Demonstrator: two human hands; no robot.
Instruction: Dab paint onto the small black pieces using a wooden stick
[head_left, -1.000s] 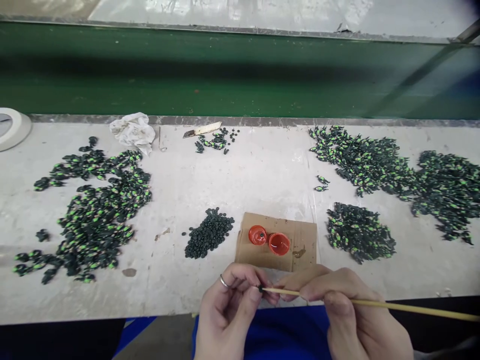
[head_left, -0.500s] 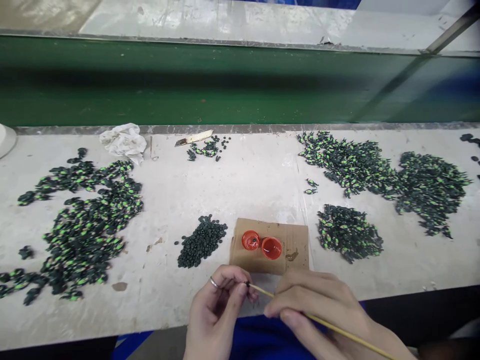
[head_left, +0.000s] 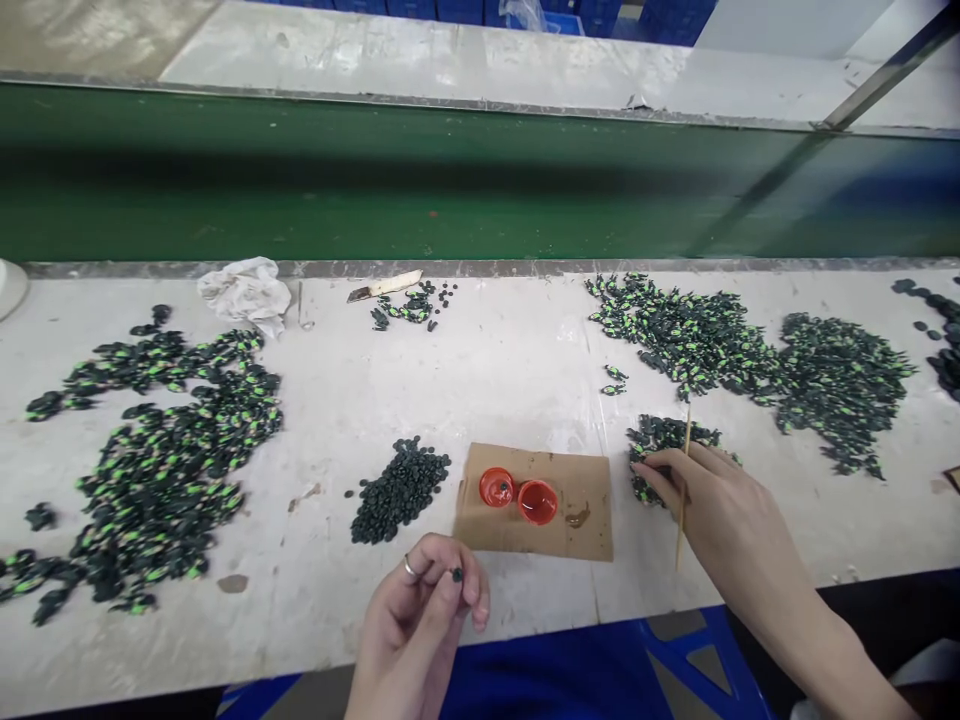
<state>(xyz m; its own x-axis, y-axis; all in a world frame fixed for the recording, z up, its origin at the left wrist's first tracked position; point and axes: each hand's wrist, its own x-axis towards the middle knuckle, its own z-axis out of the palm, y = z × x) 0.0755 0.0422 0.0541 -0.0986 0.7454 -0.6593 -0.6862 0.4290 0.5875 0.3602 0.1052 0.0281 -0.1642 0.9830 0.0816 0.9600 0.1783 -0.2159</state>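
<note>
My left hand point(head_left: 420, 620), a ring on one finger, pinches a small dark green piece point(head_left: 457, 575) between thumb and fingertip above the table's front edge. My right hand point(head_left: 724, 515) holds a thin wooden stick point(head_left: 681, 545), which stands nearly upright between its fingers. Its fingertips touch a small heap of dark green pieces with bright green spots point(head_left: 660, 430), part of which the hand hides. Between my hands lies a cardboard sheet point(head_left: 480, 535) bearing two small red cups, the left cup point(head_left: 496, 487) with a dark disc in it and the right cup point(head_left: 538, 502) with liquid.
Small dark discs point(head_left: 397, 490) form a pile left of the cardboard. Large heaps of green-spotted pieces spread at left point(head_left: 165, 480) and back right point(head_left: 690, 335). A crumpled white tissue point(head_left: 246, 292) and a knife-like tool point(head_left: 385, 286) lie toward the green wall point(head_left: 450, 200).
My right hand has moved away from my left hand to the small heap on the right, turning the stick upright. My left hand keeps its pinch, slightly farther left.
</note>
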